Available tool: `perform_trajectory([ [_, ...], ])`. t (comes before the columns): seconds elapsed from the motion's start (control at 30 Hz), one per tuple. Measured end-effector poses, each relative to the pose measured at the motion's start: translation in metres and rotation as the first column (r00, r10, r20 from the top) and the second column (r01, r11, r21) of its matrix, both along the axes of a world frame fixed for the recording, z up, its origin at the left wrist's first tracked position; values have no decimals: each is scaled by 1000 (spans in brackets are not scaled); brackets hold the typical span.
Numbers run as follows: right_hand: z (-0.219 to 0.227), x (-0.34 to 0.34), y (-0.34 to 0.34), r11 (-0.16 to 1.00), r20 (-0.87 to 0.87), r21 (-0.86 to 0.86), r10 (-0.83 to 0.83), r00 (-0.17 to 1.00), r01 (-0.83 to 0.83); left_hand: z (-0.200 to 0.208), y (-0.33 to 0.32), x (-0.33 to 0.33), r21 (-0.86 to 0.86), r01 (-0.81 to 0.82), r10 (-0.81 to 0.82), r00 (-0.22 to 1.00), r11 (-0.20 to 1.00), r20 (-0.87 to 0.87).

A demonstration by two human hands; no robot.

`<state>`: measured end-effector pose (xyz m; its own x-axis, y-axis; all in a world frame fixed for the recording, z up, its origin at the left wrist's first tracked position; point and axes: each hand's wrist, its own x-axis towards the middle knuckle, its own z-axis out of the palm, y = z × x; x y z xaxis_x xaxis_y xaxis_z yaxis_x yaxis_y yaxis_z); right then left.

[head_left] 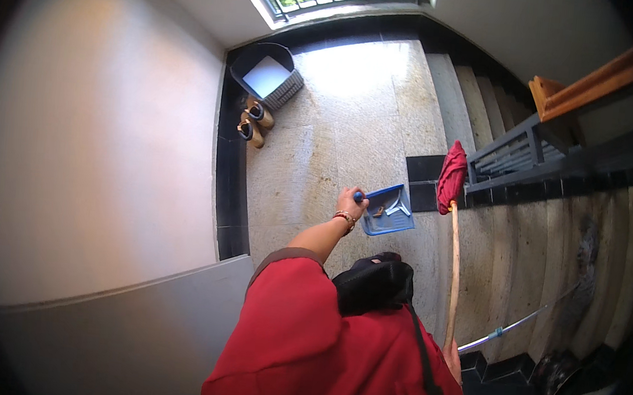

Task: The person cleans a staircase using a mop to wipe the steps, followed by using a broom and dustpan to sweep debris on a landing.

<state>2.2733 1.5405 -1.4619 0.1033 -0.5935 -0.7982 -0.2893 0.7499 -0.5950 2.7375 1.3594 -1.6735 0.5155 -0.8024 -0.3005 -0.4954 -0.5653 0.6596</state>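
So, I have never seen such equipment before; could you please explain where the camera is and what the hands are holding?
There is no machine here: a person works with bare hands. The single picture comes from a fisheye camera on the head, looking down, so straight edges bend. The left hand grips a blue dustpan with small white and brown scraps in it. The right hand, partly hidden, holds a long wooden stick with a red cloth head. On the floor stand a dark basket and tan boots.

The bare left forearm (322, 237) extends forward, its left hand (351, 202) curled in a closed grip, while the right hand (454, 361) hangs lower, partly hidden by the body.
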Motion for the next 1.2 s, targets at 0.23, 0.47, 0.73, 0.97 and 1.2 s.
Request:
perform_trajectory([
  [0.23,-105,-83,59,944,-272,-45,303,913,-326,28,93,83,-60,-207,209,978,976,14],
  [0.47,-125,-88,51,833,-326,112,546,772,-542,68,219,114,-47,-508,509,847,860,151],
  [0.73,-67,-25,-42,724,-251,42,674,694,-688,78,409,69,18,-829,813,552,559,183],
  [0.97,-33,-20,-133,333,-438,225,874,211,-916,64,510,-19,46,-968,959,250,246,130],
  [1.2,-77,84,-183,-6,-486,78,873,-44,-997,53,601,-82,68,-991,993,-108,-111,41],
])
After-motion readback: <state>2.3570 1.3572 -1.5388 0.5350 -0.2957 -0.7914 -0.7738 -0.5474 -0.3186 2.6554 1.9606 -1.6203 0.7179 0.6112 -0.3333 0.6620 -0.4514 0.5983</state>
